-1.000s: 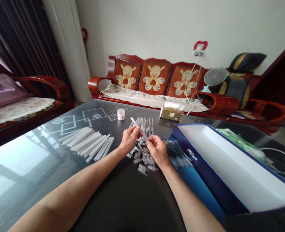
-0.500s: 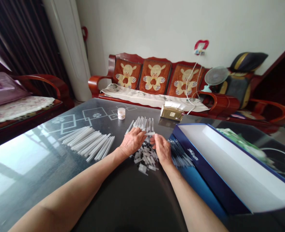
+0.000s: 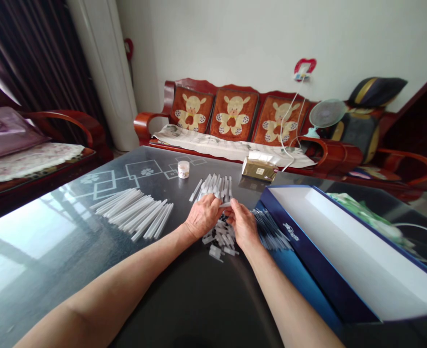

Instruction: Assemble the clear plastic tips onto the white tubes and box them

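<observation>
My left hand (image 3: 202,216) lies curled over the near ends of a row of white plastic tubes (image 3: 216,186), and its fingers hide whatever is under them. My right hand (image 3: 242,223) is next to it, with its fingertips at a short white tube (image 3: 225,205) that spans the gap between my hands. Below both hands is a heap of small clear and black plastic pieces (image 3: 218,239). A neat bundle of white tubes (image 3: 131,213) lies to the left. A dark, blurred bunch of thin rods (image 3: 271,233) lies to the right of my right hand.
Everything lies on a dark glass table (image 3: 90,193). An open blue box with a white inside (image 3: 344,246) stands at the right. A small white jar (image 3: 183,169) and a brown packet (image 3: 259,169) stand at the far side, with a red wooden sofa (image 3: 216,116) behind.
A second ago my left hand held a tube up in its fingers. Now both hands are lower and closer together, and one tube lies loose at the row's left side.
</observation>
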### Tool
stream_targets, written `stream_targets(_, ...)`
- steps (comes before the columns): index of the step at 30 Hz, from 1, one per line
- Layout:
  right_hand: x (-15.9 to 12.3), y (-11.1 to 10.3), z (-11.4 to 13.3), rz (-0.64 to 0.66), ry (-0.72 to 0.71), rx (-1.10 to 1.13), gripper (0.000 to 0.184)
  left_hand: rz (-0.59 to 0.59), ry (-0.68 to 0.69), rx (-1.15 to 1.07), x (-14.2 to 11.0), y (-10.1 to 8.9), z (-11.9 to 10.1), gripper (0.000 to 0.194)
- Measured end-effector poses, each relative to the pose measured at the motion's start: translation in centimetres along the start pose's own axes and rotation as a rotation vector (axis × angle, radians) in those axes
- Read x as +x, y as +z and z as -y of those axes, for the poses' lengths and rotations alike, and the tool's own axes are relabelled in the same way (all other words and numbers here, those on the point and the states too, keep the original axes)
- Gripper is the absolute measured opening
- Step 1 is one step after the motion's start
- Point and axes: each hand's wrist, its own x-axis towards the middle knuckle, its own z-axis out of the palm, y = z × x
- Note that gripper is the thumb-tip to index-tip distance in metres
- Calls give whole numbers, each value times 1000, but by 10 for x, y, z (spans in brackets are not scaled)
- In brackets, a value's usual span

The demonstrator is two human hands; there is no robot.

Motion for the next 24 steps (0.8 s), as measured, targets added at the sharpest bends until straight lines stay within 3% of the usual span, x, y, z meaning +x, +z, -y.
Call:
stream_targets(8,0,2,-1,-37,72,93,40,-41,34,77,-1,0,0,26)
stream_targets(13,4,-3,-2,17,13,62,39,-6,39,-1,-1,4,1,31)
stream_targets(20,9,-11,-3,107,-62,97,34,68,-9,-347,4,0,4,40)
stream_targets(24,7,-12,-1,188,-64,123,30,217,-85,-622,11,-7,11,41)
